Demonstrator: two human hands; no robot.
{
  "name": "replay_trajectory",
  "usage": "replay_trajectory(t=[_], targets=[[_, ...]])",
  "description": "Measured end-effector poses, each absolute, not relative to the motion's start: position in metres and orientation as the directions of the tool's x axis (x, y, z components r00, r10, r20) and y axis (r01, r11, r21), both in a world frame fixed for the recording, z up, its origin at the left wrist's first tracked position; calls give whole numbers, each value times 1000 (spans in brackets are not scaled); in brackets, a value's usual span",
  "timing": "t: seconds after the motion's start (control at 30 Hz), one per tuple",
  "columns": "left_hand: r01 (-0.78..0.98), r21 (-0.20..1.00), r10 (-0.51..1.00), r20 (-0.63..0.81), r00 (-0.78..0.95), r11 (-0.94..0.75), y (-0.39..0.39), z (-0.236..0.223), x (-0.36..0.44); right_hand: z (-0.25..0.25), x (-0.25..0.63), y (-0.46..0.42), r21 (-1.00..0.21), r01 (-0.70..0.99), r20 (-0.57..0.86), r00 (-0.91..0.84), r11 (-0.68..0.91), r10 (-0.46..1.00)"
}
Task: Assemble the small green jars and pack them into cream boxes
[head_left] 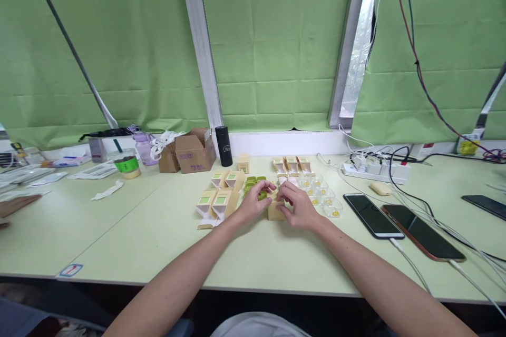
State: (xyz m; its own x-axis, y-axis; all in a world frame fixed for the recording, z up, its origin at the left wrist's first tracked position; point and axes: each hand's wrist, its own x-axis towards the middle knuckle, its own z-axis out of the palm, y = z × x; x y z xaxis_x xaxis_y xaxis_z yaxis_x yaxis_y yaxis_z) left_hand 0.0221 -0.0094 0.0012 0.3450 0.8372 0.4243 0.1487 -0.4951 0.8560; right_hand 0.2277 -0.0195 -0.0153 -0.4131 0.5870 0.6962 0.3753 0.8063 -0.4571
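Observation:
Close in front of me, a small brown cardboard box (pixel 275 211) stands on the table between my hands. My right hand (pixel 297 204) grips its right side with bent fingers and thumb. At its upper left edge is my left hand (pixel 256 200), fingers curled and thumb against the box; the exact contact is partly hidden. Green plastic cups (pixel 250 183) sit just behind my left hand. Clear cups with yellow centres (pixel 316 189) are grouped right of my right hand. Folded cartons with green-and-white windows (pixel 219 200) lie to the left, and similar cartons (pixel 291 165) stand behind.
One more small carton (pixel 243 163) stands near a black cylinder (pixel 224 146) and an open cardboard box (pixel 194 151). A drink cup (pixel 127 164) is further left. Two phones (pixel 373 216) with charging cables and a power strip (pixel 375 168) occupy the right side.

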Motion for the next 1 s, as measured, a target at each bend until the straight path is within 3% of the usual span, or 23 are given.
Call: replay_trajectory(t=[0.47, 0.77, 1.0], targets=[[158, 859, 837, 408, 365, -488, -10, 0, 22, -16, 228, -18, -426, 359, 707, -441, 831, 553], [139, 882, 868, 396, 300, -450, -7, 1, 22, 3, 242, -21, -449, 456, 589, -496, 768, 638], [188, 865, 872, 410, 268, -465, -6, 1, 21, 1, 244, -15, -375, 576, 620, -426, 726, 659]])
